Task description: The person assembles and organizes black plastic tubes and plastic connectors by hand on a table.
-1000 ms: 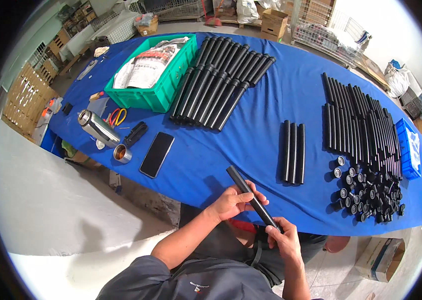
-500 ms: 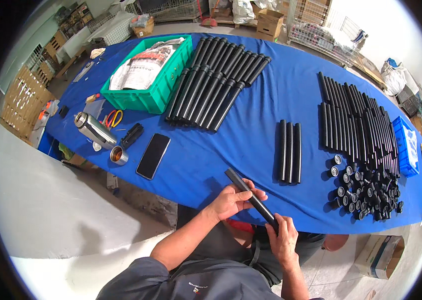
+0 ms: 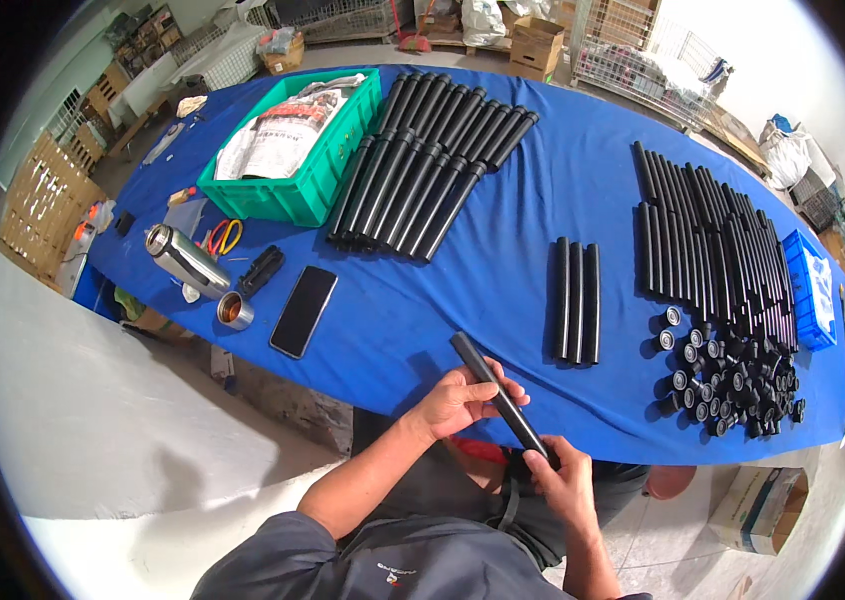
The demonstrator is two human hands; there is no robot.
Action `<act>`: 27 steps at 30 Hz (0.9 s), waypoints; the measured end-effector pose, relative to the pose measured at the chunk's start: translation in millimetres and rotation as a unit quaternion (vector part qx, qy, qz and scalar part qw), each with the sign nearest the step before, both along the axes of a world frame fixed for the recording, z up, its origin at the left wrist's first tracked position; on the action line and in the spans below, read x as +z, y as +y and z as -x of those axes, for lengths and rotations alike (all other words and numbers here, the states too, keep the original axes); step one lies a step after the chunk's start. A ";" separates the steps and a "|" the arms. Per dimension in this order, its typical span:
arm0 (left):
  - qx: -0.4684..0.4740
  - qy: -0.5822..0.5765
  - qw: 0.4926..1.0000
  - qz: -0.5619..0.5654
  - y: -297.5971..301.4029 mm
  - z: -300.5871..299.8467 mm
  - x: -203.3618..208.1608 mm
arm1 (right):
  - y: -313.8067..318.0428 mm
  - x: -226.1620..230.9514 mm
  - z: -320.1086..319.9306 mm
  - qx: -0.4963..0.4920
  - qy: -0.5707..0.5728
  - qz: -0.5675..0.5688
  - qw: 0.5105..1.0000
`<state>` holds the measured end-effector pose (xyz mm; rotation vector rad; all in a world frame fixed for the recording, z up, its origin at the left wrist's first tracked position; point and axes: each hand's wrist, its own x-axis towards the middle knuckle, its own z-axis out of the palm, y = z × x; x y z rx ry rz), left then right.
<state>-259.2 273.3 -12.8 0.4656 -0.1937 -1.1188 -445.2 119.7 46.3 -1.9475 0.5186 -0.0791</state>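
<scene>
A black tube (image 3: 509, 406) is held slantwise over the table's near edge, its upper end pointing away to the left. My left hand (image 3: 463, 400) grips it near the middle, thumb on top and fingers beneath. At its lower end my right hand (image 3: 565, 478) is closed round the tube, hiding that end. Three loose black tubes (image 3: 578, 302) lie side by side on the blue cloth (image 3: 443, 300), beyond my right hand. Farther right are rows of thinner black tubes (image 3: 708, 235), with a heap of small black round-headed caps (image 3: 733, 385) in front of them.
Capped black tubes (image 3: 413, 190) lie stacked at the far middle, beside a green crate (image 3: 288, 200) with paper inside. At left are a phone (image 3: 304, 312), a steel flask (image 3: 186, 260), a metal cup (image 3: 235, 310) and scissors (image 3: 231, 236). A blue bin (image 3: 811, 300) stands far right.
My right hand has shifted slightly left and its grip on the tube's lower end has turned, with the thumb now lying along it. The left hand still holds the tube.
</scene>
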 end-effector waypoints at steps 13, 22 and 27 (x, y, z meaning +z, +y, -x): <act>-0.018 -0.008 1.000 0.011 0.8 0.9 2.3 | -13.4 8.3 -3.6 -0.059 0.113 -0.375 0.918; 0.000 -0.005 1.000 0.006 -0.3 0.8 -1.4 | 3.9 -9.6 -0.6 0.003 0.021 -0.030 0.999; -0.014 0.001 1.000 0.000 -2.2 1.9 -0.3 | -7.0 -14.5 2.9 -0.011 0.105 -0.388 0.916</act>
